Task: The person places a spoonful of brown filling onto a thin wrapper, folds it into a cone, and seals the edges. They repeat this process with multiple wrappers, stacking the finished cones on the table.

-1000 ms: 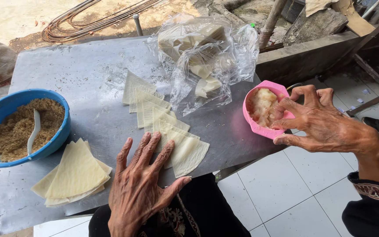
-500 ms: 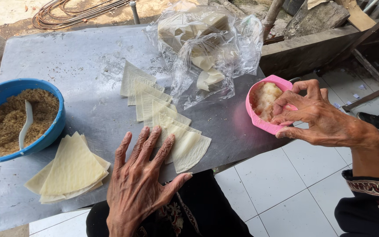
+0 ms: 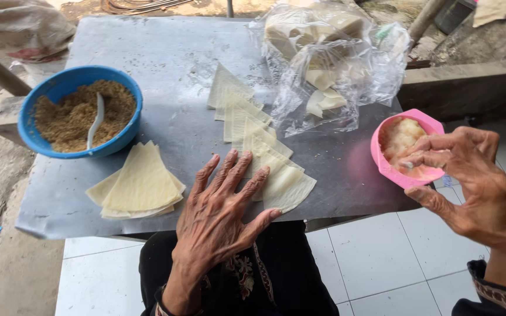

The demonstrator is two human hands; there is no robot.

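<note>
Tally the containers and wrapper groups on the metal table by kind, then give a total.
Bowls: 2, a blue bowl of brown filling with a white spoon, and a pink bowl of pale paste.
Clear plastic bags of wrappers: 1 bundle; separate bags cannot be told apart.
Wrapper groups laid out: 2, a stack and an overlapping row.
Total: 5.

At the frame's centre we see a row of wrappers (image 3: 253, 137) on the table (image 3: 159, 52), running toward the bags (image 3: 329, 64) at upper right. A bowl (image 3: 80, 111) with a spoon (image 3: 95, 120) in it sits at left, a stack of wrappers (image 3: 139, 184) below it. A cup (image 3: 405, 146) sits at the table's right edge.
</note>
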